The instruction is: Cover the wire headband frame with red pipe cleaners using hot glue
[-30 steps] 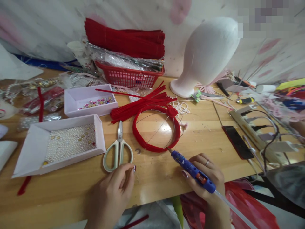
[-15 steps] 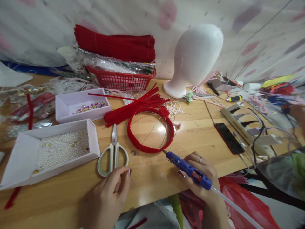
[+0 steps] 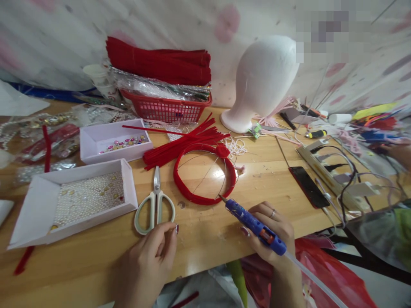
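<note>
A wooden table spans the frame; pale flowered cloth hangs across the top. One red hoop lies at centre, above and between two hands: left hand curled, fingertips drawn together; right hand grasping one blue glue gun. Leftward, two white boxes, one scissors; upper right, one foam head.

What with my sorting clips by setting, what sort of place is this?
Probably a handicraft workspace: the right hand holds what looks like a glue gun, a white box contains pearl-like beads, and red fuzzy strips lie bundled on the wooden table.
</note>
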Motion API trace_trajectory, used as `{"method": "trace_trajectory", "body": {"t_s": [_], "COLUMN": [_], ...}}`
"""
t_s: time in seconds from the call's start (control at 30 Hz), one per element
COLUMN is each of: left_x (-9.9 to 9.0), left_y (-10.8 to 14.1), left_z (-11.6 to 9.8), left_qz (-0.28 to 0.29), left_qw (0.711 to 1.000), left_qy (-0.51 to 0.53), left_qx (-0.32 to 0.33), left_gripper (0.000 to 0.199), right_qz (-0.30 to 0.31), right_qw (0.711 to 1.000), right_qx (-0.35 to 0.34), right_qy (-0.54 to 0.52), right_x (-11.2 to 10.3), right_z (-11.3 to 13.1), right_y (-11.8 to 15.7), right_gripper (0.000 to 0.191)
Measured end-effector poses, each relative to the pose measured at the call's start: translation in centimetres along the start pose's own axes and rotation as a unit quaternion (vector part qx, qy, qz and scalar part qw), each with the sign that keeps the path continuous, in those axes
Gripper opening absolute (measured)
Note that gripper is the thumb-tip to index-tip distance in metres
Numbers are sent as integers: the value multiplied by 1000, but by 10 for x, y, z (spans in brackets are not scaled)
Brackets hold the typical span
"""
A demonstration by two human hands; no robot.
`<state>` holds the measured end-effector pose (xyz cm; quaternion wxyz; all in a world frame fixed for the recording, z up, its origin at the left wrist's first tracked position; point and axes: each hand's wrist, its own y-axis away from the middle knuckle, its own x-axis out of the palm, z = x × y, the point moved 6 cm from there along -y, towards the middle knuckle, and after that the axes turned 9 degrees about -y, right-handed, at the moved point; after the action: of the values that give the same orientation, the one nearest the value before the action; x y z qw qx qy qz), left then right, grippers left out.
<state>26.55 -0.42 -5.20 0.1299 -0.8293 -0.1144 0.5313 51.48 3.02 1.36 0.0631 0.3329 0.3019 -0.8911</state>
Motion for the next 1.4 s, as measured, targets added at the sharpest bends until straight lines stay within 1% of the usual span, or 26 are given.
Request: {"method": "trace_trajectory", "body": {"t_s": [0.2,0.4,0.53,0.67,0.9,1.03,1.13,1.2,1.27,1.3,1.37,1.4], "left_x": [3,2,3,1,0,-1,-2,-2,-1,-1,0,0], "left_y": [2,2,1,-1,-3,-2,-3,-3,-2,-2,0,0], "left_z": [1,1,1,0,-2,-2,-3,-2,-1,-1,0,1], "left_qz": [5,-1,1,3,7,4,-4,0,4,5,3,0], "left_qw": [1000,1000,1000,1000,1000,1000,1000,1000,1000,1000,1000,1000], "left_qy": [12,5,15,11,-4,-2,-7,-9,-6,-1,5,5], "left_qx": [-5,-4,2,5,2,2,9,4,-2,0,4,6], "left_gripper": [24,24,22,24,28,27,26,27,26,26,25,25], "right_qz": [-13,-29,-19,-2,-35,-48,-40,-27,-19,-22,-52,-87], "right_qw": [1000,1000,1000,1000,999,999,999,1000,999,998,990,978], "right_qx": [-6,4,-4,4,-14,-8,2,8,30,53,134,190], "right_qy": [4,-7,-15,0,5,5,7,2,-4,-8,-14,-10], "right_x": [-1,-1,0,4,-1,-3,-1,-1,-3,-6,-18,-27], "right_z": [-1,-4,-5,-9,-2,-3,-4,-4,-6,-9,-24,-36], "right_y": [0,2,5,7,2,3,1,0,3,7,17,24], "right_gripper": [10,8,7,5,5,5,7,10,16,20,29,32]}}
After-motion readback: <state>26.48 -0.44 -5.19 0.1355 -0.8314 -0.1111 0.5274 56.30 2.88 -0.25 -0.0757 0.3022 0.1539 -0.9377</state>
